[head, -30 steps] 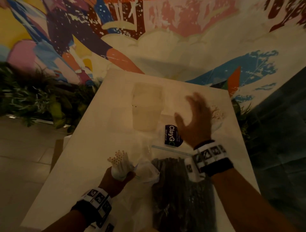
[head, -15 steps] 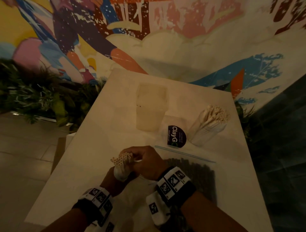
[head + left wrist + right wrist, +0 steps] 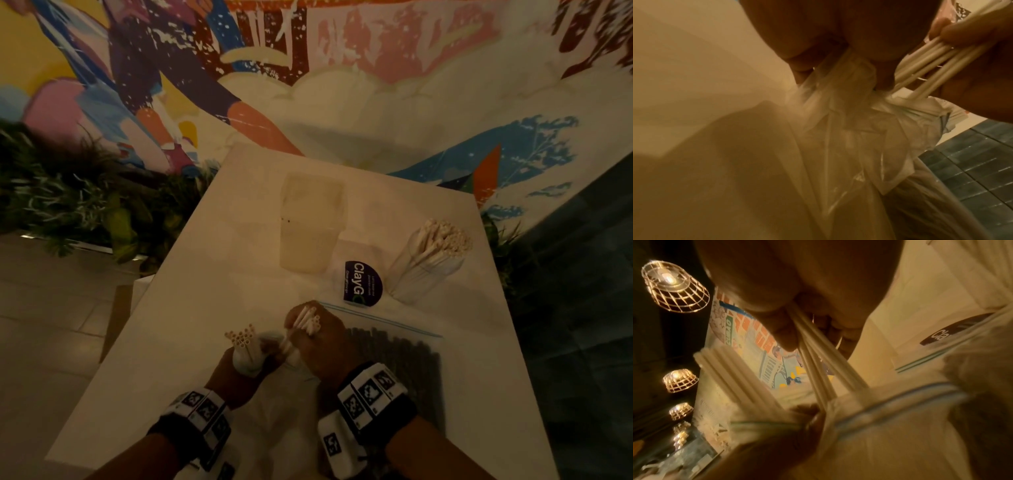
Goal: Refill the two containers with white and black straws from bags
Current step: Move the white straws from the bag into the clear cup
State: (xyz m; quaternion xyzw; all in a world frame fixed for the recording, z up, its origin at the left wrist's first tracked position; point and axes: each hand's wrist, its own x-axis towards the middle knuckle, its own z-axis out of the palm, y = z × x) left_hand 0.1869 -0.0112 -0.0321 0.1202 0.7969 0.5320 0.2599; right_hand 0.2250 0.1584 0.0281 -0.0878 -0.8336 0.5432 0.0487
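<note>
We see the right hand (image 3: 322,339) pinching a few white straws (image 3: 308,320), ends pointing toward 1 o'clock. The straw cup (image 3: 428,267) sits at 1 o'clock from it, nearer this hand. The left hand (image 3: 236,370) clenches the bag neck (image 3: 248,363) around more straws. The empty tub (image 3: 311,222), probably for the black straws (image 3: 394,363), is at 12.

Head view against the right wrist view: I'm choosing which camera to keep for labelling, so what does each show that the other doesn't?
Only the head view shows the container of white straws, the empty container, the bag of black straws and the left hand gripping its bunch through the bag.

Only the right wrist view shows the ceiling lamps.

Both show the right hand pinching white straws, and the ClayG sticker.
</note>
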